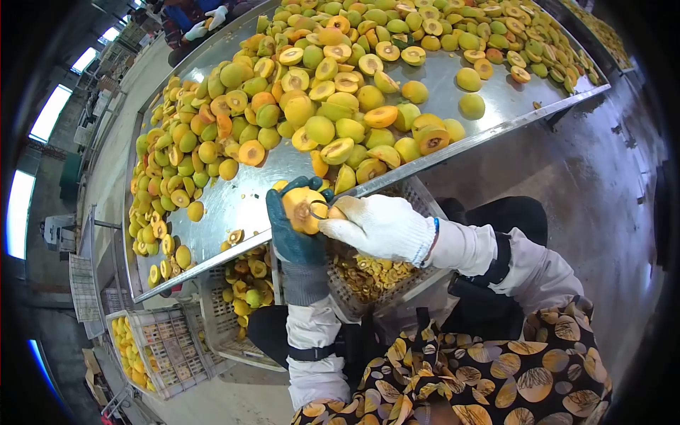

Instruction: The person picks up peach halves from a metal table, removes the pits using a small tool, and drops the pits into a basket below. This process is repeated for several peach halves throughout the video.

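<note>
My left hand (287,237), in a dark green glove with a grey cuff, is closed around a yellow peach half (297,205), its cut face turned up. In my right hand (386,228), gloved in white knit, is a small pitting tool with a curved metal loop (316,203). The loop rests at the middle of the cut face, over the pit area. Both hands are at the near edge of a metal table (244,197). Beneath them, a crate (423,285) holds yellow-brown pieces (375,273).
Many halved peaches (333,106) are heaped across the table, which has a raised metal rim (489,134). More fruit sits in a crate (225,329) under the table edge and another crate (173,350) at left. Across the table, a person's white-gloved hands (205,23) show.
</note>
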{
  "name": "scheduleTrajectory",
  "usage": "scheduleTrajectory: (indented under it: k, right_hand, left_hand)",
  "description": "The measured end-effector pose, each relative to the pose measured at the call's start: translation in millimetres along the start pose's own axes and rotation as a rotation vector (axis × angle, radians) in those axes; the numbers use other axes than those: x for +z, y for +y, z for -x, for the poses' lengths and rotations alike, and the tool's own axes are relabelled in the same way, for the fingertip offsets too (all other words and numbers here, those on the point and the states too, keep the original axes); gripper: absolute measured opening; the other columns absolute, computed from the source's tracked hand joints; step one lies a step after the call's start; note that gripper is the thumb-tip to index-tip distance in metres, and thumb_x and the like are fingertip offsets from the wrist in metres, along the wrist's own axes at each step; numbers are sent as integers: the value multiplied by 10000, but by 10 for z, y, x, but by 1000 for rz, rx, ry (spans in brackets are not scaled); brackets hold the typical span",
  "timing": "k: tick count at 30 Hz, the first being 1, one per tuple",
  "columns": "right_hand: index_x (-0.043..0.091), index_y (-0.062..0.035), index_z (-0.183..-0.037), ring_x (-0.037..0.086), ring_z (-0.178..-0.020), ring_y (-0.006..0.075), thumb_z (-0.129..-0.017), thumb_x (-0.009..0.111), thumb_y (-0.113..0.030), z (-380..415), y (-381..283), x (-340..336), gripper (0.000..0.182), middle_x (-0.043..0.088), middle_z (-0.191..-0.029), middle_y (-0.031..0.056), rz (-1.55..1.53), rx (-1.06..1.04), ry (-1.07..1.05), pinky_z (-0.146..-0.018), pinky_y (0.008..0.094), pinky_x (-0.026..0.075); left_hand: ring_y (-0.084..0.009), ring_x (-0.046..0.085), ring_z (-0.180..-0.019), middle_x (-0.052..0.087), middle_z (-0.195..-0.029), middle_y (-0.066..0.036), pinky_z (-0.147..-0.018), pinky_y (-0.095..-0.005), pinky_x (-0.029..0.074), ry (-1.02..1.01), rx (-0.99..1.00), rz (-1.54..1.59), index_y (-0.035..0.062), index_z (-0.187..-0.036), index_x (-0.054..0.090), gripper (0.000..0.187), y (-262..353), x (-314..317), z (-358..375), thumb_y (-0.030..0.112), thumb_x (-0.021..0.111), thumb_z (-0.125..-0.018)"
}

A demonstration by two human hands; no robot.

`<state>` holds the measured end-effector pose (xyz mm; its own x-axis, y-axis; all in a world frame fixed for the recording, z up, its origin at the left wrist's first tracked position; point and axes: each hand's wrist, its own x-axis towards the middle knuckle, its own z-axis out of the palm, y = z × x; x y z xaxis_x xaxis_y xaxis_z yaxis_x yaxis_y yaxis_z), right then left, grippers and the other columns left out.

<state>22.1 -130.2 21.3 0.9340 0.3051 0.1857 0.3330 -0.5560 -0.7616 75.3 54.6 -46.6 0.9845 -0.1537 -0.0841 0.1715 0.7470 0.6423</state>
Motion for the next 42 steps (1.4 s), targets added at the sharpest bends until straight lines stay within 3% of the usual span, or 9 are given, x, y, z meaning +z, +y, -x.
scheduleTrajectory:
  k: [7,15,18,22,25,28,32,40,42]
  right_hand:
    - [612,-57,-890,666,-657,393,-974,523,-509,43,-20,30,469,645,-684,191,166,44,-14,-575,471,527]
    - [616,-25,-948,663,-823,443,-994,433,-556,-9,-32,-72,563,672,-828,245,-125,193,-277,-721,496,527]
    - [620,-37,-959,666,-817,444,-995,440,-546,0,-16,-73,541,676,-827,238,-145,178,-275,-717,496,526]
    - [635,-24,-983,676,-814,427,-1013,388,-556,92,-97,4,588,684,-840,238,-73,183,-146,-715,484,540]
    - [640,-22,-981,679,-812,420,-1014,391,-551,99,-42,20,586,683,-827,238,-13,35,-93,-710,481,543]
    - [644,-17,-981,678,-824,423,-1008,392,-566,89,-107,-78,605,685,-848,239,-56,163,-195,-723,479,544]
    - [619,-19,-989,667,-809,443,-988,461,-540,94,-15,-107,545,669,-811,251,-129,186,-286,-702,504,531]
    - [627,5,-975,669,-826,429,-989,414,-590,210,-49,47,632,675,-852,252,-81,195,-37,-731,488,537]
    - [622,5,-977,669,-830,427,-992,410,-585,168,-77,-54,627,677,-860,248,-65,183,-122,-728,488,536]
  left_hand:
    - [-272,646,-1007,656,-1117,-187,-941,-414,526,83,353,-738,-27,-1224,524,593,-146,413,294,518,364,-1054]
    - [-242,642,-970,651,-1080,-158,-897,-355,519,148,446,-845,-33,-1174,586,623,-184,442,352,537,372,-1048]
    - [-242,639,-977,647,-1085,-158,-892,-360,523,153,393,-726,-32,-1194,581,607,-192,443,371,522,380,-1050]
    - [-246,636,-992,643,-1096,-170,-896,-363,521,118,234,-114,-36,-1205,575,593,-244,440,378,499,368,-1056]
    - [-251,634,-1004,642,-1096,-179,-911,-363,511,200,589,-1034,-40,-1205,573,581,-299,525,420,469,327,-1071]
    - [-257,630,-1046,632,-1174,-158,-947,-393,497,174,717,-1185,-10,-1229,530,327,-284,526,488,248,512,-1030]
    - [-233,628,-1007,646,-1114,-162,-937,-358,495,261,610,-1139,-35,-1187,582,566,-258,719,560,439,288,-1088]
    - [-219,618,-1007,644,-1122,-150,-934,-351,491,282,562,-928,-37,-1177,587,571,-344,792,508,458,321,-1081]
    - [-215,615,-1009,644,-1122,-147,-932,-349,490,262,533,-788,-33,-1171,591,560,-359,716,499,448,319,-1084]
